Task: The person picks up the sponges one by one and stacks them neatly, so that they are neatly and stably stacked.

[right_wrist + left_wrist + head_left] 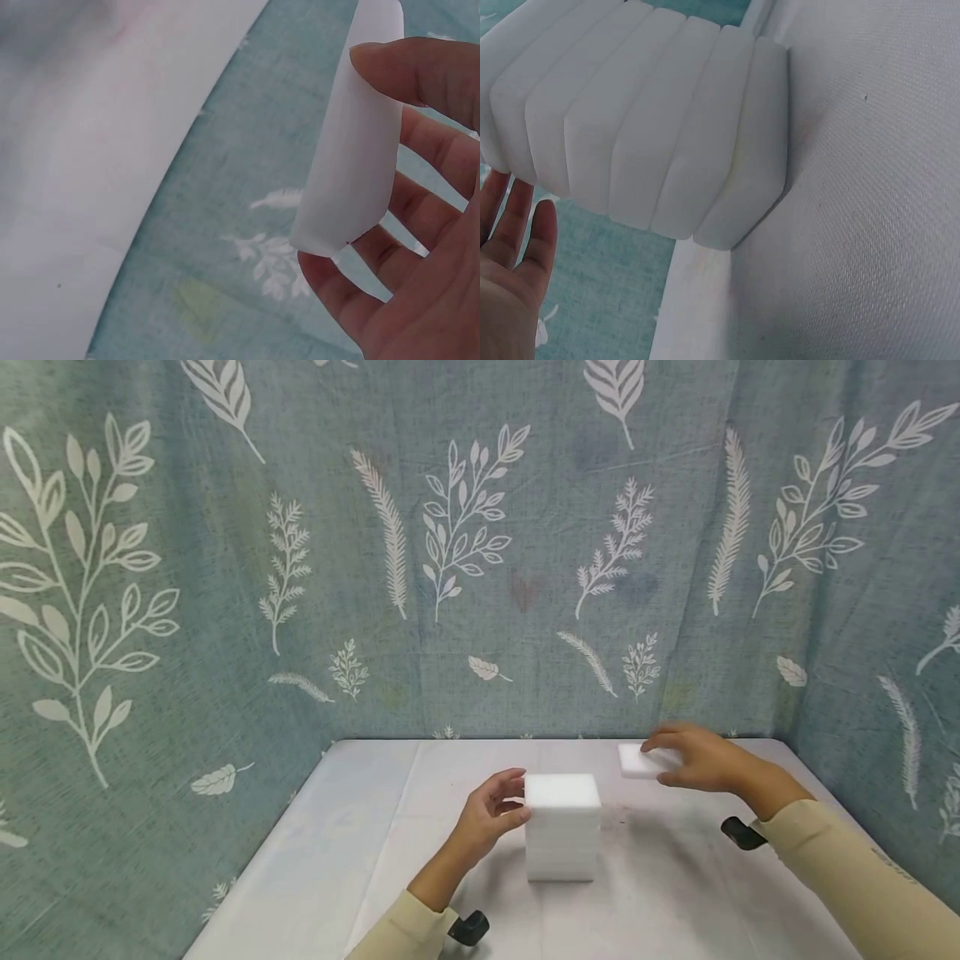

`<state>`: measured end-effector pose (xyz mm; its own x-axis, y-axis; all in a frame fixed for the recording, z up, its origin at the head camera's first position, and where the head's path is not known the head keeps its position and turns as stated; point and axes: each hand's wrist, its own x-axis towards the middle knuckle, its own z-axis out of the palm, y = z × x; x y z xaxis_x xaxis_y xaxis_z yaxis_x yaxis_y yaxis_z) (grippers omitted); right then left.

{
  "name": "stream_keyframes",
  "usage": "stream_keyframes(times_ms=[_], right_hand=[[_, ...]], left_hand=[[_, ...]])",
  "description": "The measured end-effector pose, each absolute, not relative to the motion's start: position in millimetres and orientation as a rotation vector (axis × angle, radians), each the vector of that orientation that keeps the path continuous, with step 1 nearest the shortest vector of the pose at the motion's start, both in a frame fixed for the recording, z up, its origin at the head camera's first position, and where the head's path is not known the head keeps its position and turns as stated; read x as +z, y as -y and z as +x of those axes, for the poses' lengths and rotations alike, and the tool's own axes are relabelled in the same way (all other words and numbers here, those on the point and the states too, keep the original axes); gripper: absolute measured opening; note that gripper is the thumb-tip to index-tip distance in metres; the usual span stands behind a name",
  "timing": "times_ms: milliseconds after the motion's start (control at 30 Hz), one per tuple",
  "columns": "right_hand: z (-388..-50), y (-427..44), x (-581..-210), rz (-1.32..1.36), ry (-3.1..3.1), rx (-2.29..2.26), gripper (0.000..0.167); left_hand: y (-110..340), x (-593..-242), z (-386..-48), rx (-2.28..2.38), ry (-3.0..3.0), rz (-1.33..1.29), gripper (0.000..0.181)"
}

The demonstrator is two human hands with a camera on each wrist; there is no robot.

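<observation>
A tall stack of white sponge blocks stands on the white table. At its upper left side is my left hand, thumb near the front edge and fingers toward the back. The left wrist view shows several layers of the stack, with slightly bent fingertips of the left hand against or very near its side. To the right and farther back, my right hand holds a single white sponge block. In the right wrist view the thumb presses one face of this block, with fingers behind it.
The white table reaches back to a blue-green curtain printed with white leaves. The curtain also runs along the left and right sides. A dark strap piece shows at each wrist.
</observation>
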<state>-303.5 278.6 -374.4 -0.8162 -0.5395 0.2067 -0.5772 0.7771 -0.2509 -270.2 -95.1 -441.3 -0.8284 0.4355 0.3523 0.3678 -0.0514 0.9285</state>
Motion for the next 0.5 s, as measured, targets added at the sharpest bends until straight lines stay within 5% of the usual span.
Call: stream_keyframes(times_ms=[500], right_hand=[[-299.3, -250.9, -362.2, 1.033, 2.759, 0.465, 0.038]], left_hand=[[94.5, -440.6, -268.8, 2.055, -2.138, 0.911, 0.059]])
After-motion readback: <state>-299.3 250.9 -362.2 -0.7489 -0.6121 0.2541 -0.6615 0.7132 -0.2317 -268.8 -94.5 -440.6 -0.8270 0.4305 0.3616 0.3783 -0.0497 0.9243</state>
